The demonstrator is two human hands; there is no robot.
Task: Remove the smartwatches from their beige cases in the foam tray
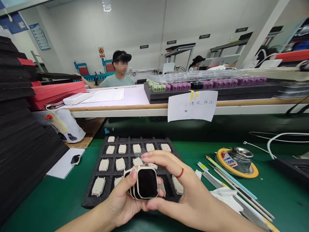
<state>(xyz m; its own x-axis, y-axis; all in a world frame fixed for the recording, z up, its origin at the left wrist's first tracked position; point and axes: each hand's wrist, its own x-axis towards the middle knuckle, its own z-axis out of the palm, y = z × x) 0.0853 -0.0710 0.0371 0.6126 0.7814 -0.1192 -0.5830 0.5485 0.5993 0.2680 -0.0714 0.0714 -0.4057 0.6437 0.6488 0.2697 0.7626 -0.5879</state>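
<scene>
My left hand grips a short stack of smartwatch bodies with pale cases and black screens, the front screen facing me. Its thumb presses on the upper left of the stack and the fingers pass beneath. Around the right side curves my right hand, open, with thumb low and fingers above the stack; whether it touches the watches is hard to tell. Behind both hands lies a black foam tray whose compartments hold several pale watch cases. The hands hide part of the tray.
On the green mat, a watch rests at a white card. Pens and tweezers, a crumpled tissue and a metal dispenser are at right. Dark foam sheets pile up left. A shelf crosses ahead; a person sits beyond.
</scene>
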